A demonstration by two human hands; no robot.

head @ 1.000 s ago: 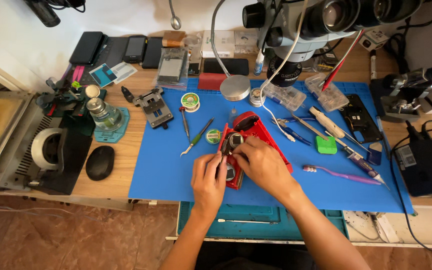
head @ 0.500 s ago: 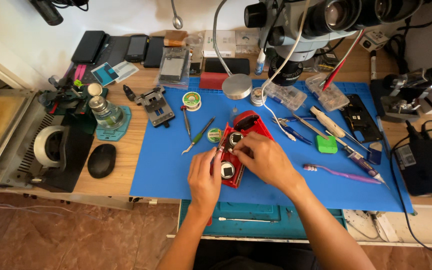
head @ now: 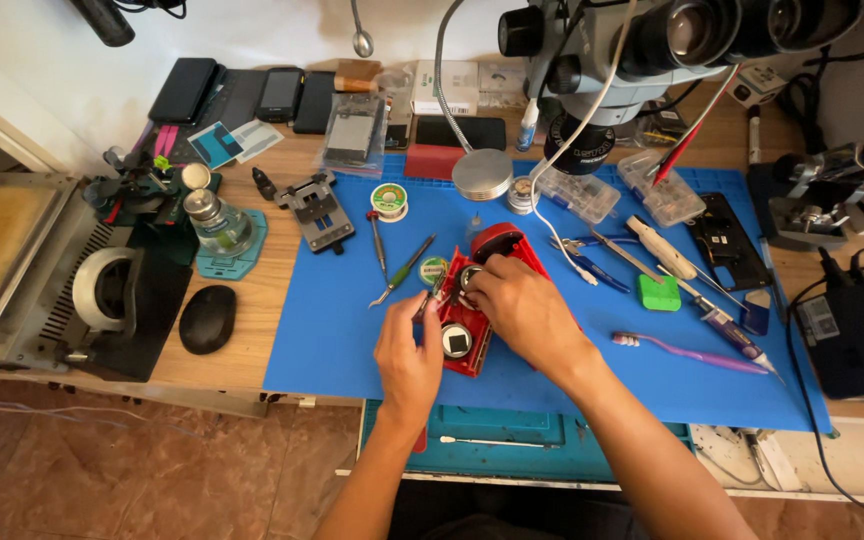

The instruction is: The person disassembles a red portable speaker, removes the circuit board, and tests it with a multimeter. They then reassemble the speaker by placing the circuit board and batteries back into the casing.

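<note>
The right hand [head: 522, 310] clasps the red holder [head: 474, 300] while the left hand [head: 407, 350] pinches a small tool beside it, best kept steady.

We see two bare forearms entering from the bottom edge, with no sleeve on either as far as they show. The left hand [head: 407, 352] and the right hand [head: 524, 310] wear no gloves, and we see no rings or watch (wrists plainly uncovered). Fingernails look short, though small here.
</note>
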